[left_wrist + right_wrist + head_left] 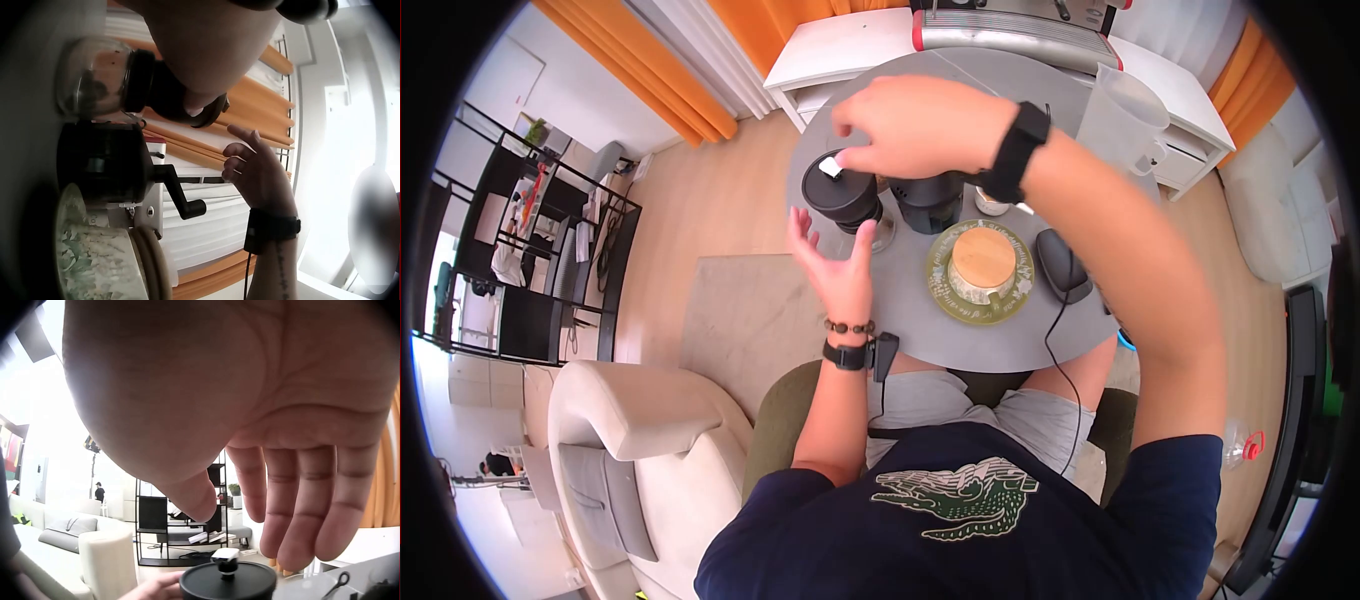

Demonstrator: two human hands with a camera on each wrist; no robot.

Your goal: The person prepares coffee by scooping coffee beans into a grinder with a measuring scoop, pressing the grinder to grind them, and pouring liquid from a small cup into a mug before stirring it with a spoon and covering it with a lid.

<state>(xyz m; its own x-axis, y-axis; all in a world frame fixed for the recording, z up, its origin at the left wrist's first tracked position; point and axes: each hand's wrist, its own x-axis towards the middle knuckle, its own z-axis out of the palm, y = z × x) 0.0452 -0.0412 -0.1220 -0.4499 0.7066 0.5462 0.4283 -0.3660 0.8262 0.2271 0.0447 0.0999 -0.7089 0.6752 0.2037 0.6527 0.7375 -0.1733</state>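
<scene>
A grinder with a round black top (840,195) and a white-topped knob (830,167) stands at the table's left side. Its lower part is a clear glass jar (87,75) with dark bits inside. My left hand (837,275) is beside the grinder, fingers and thumb spread. Over the black lid (228,581) hovers my right hand (925,125), palm down, fingers loosely bent and apart from the knob. To the right of the grinder is a black canister (100,162) with a crank handle (184,194).
A green plate (945,302) bears a patterned jar with a wooden lid (985,255). Right of it lies a black rounded object (1060,262), with a cable running past. A clear pitcher (1122,115) stands at the back right. Behind the grey table (990,345) is an espresso machine (1020,38).
</scene>
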